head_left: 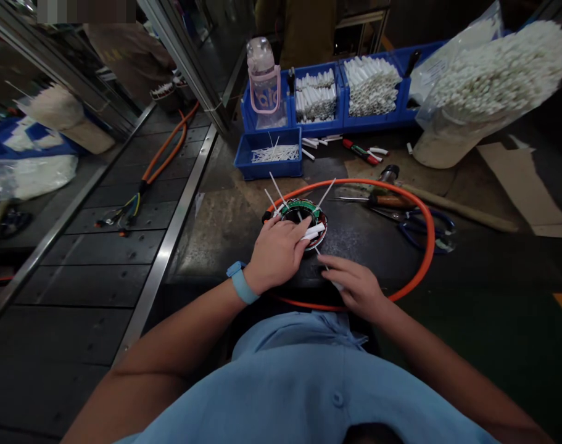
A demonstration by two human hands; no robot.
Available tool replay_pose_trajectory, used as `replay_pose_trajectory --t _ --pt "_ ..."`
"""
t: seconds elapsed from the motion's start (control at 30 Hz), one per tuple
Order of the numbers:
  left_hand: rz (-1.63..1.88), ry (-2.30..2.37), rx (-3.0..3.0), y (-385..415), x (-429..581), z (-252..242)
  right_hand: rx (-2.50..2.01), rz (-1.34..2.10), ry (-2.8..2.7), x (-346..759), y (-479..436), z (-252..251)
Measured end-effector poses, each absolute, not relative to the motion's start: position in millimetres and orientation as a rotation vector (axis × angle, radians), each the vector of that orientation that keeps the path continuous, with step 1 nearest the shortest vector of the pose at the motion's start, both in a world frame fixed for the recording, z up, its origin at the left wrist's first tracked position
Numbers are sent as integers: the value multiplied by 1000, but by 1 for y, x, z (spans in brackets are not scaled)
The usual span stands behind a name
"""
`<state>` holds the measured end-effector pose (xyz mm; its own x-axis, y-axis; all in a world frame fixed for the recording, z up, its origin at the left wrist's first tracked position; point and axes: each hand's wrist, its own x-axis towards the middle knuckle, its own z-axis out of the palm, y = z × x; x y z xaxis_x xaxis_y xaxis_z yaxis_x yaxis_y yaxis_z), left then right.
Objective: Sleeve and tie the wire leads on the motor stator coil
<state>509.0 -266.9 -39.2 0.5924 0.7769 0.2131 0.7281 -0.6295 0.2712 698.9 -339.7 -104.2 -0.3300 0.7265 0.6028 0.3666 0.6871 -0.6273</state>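
Note:
A round wound part like a motor stator (303, 205), with a green and red rim, sits at the middle of the bench. Thin white strips like cable ties (327, 193) stick up from its rim. My left hand (281, 250) lies over its near left side, with white tubes (313, 232) gripped between thumb and fingers. Just below the ring, my right hand (355, 283) is closed in a pinch on a thin white tie (321, 256) that runs up to the ring's near edge. An orange cable (429, 246) loops around the right of both hands.
Behind stand a small blue tray (268, 166) of white strips, blue bins (373, 126) of white tubes, and a bottle (263, 80). Scissors (424, 228), a screwdriver (392, 201) and a wooden-handled hammer (466, 208) lie right. A tub of tubes (440, 145) stands beyond. A slatted conveyor (86, 277) runs left.

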Motion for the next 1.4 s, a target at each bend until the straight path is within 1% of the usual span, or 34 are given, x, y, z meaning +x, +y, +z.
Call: replay_pose_trajectory --t 0.07,0.13,0.23,0.33,0.47,0.7,0.93,1.07,1.17,1.4 --pt "659 1260 2500 -268 509 -42 -966 635 -1772 687 -321 -99" --pt "788 1238 2404 -269 509 -45 -1056 875 -1486 678 -309 -95" --pt "834 1181 2465 -269 507 -50 -1050 1189 -1101 672 -304 -92" --pt "866 1109 2572 -268 505 -54 -1003 1320 -976 673 -310 -91" --pt "888 1080 2636 -266 505 -55 -978 1326 -979 675 -316 -92" --pt "887 1090 2648 -267 506 -53 -1073 1269 -984 671 -298 -94" --pt "889 1108 2646 -267 506 -52 -963 1301 -958 673 -313 -97" --pt "885 1098 2654 -266 506 -53 -1055 1255 -941 668 -299 -93" --pt "875 1102 2659 -266 505 -54 -1093 1293 -919 667 -291 -92" --pt "907 1112 2649 -267 506 -54 -932 1294 -984 674 -315 -98"
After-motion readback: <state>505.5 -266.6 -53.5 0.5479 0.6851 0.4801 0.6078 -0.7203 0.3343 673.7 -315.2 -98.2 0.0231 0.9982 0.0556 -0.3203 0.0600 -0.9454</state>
